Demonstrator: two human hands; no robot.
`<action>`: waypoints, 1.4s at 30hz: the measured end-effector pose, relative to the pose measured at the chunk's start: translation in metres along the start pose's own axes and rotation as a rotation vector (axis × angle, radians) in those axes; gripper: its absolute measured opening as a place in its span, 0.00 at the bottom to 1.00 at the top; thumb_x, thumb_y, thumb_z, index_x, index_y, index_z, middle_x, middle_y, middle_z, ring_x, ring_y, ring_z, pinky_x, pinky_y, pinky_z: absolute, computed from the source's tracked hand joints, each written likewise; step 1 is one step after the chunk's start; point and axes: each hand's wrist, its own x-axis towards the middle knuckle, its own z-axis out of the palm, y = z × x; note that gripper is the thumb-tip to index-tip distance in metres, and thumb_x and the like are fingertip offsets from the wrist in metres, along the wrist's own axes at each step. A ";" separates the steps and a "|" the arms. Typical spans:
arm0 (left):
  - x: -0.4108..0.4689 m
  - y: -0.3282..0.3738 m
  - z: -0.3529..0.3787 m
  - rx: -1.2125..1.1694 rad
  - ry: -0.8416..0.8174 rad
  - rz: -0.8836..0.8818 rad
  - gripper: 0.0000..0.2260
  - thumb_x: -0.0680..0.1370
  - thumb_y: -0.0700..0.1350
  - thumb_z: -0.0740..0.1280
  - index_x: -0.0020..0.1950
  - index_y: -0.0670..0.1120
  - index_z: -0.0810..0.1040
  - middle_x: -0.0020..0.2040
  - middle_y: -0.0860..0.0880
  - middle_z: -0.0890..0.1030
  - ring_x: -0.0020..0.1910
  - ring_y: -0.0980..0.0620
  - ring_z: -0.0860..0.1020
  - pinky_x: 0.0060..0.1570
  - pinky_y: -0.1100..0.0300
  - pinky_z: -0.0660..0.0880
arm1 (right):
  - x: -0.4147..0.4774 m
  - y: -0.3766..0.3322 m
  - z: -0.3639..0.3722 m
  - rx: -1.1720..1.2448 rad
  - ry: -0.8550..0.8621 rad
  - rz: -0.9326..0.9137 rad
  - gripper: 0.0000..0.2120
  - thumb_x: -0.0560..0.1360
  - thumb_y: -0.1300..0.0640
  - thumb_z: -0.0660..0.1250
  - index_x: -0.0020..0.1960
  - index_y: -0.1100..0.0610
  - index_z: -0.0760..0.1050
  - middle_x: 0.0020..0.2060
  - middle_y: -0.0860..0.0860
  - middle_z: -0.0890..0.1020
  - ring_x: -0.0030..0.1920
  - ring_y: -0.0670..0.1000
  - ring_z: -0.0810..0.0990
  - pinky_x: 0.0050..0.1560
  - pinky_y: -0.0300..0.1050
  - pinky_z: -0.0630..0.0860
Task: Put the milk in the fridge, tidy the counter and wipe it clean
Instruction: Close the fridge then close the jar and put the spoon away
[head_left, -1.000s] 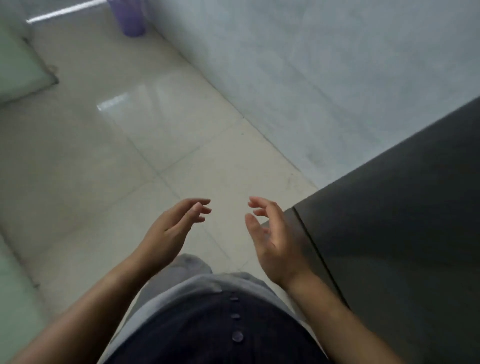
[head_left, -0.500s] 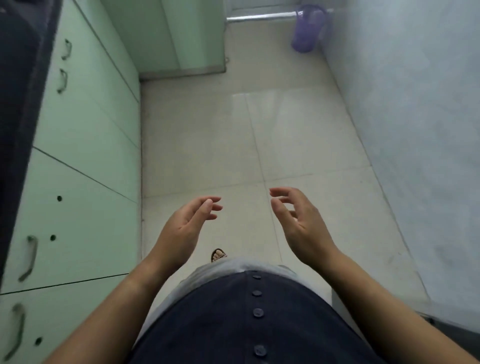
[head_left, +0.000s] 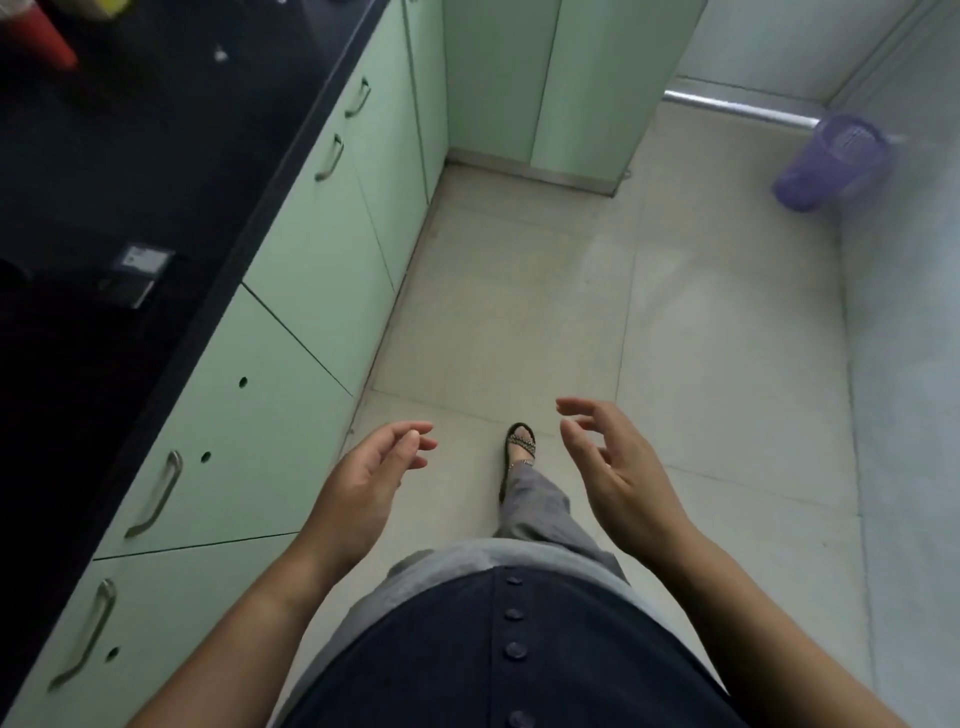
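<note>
Empty hands over a pale tiled floor, beside a dark counter.

The left hand and right hand hung apart at about 6 o'clock, palms turned inward, fingers loosely curled and spread, grasping nothing. Between them a sandalled foot stood on the smooth, matt floor tiles. The glossy black counter ran from 9 to 11 o'clock, with a small flat grey rectangular thing lying on it and a blurred red object at its far corner. Under it were flat mint-green cupboard doors with curved metal handles. A purple latticed plastic bin stood at 2 o'clock against the wall. No milk was visible, and I could not tell where it was.
</note>
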 end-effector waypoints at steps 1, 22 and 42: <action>0.015 0.006 0.000 -0.013 0.005 0.004 0.12 0.77 0.56 0.59 0.54 0.53 0.77 0.51 0.52 0.81 0.49 0.58 0.79 0.50 0.63 0.71 | 0.019 -0.003 -0.002 -0.015 -0.015 -0.018 0.17 0.77 0.44 0.55 0.62 0.49 0.70 0.56 0.44 0.75 0.56 0.40 0.74 0.57 0.42 0.72; 0.266 0.120 -0.072 -0.284 0.493 -0.066 0.12 0.76 0.54 0.58 0.55 0.53 0.77 0.50 0.54 0.81 0.49 0.62 0.78 0.48 0.70 0.71 | 0.401 -0.122 0.003 -0.251 -0.491 -0.415 0.21 0.75 0.39 0.52 0.62 0.46 0.70 0.57 0.38 0.71 0.58 0.38 0.71 0.59 0.42 0.72; 0.468 0.195 -0.302 -0.269 0.711 -0.043 0.10 0.77 0.54 0.60 0.54 0.55 0.77 0.53 0.56 0.81 0.51 0.65 0.77 0.49 0.72 0.71 | 0.679 -0.312 0.146 -0.122 -0.560 -0.577 0.14 0.75 0.42 0.58 0.57 0.46 0.73 0.55 0.42 0.74 0.54 0.41 0.76 0.51 0.40 0.75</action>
